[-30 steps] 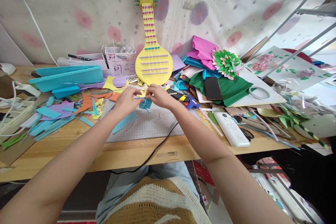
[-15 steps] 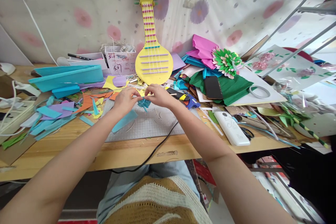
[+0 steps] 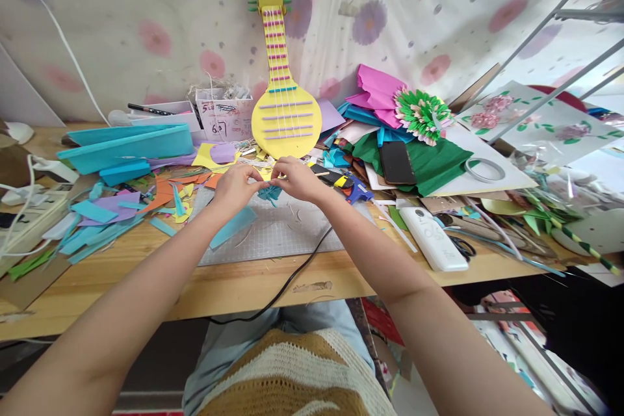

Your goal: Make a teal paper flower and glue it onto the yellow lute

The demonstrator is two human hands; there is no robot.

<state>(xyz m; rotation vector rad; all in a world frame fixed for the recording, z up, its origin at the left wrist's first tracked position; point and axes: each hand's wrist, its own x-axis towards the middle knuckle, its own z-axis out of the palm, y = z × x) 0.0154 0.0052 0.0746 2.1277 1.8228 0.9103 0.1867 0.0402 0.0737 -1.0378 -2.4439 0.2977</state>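
Observation:
My left hand (image 3: 235, 186) and my right hand (image 3: 297, 179) meet over a grey cutting mat (image 3: 277, 231) on a wooden table (image 3: 146, 286). Both pinch a small teal paper piece (image 3: 270, 192) between their fingertips, just above the mat. A teal paper strip (image 3: 233, 226) lies on the mat under my left wrist. Behind my hands a yellow paper guitar (image 3: 284, 110) leans upright against the flowered cloth.
Teal paper sheets (image 3: 127, 143) and coloured scraps cover the left side. A white remote (image 3: 433, 239), a black phone (image 3: 397, 163), a green and pink paper flower (image 3: 420, 116) and a tape ring (image 3: 482, 171) lie right. A black cable (image 3: 287, 283) hangs over the front edge.
My hands stay together on the teal paper piece, with only small finger movements. The view has shifted slightly.

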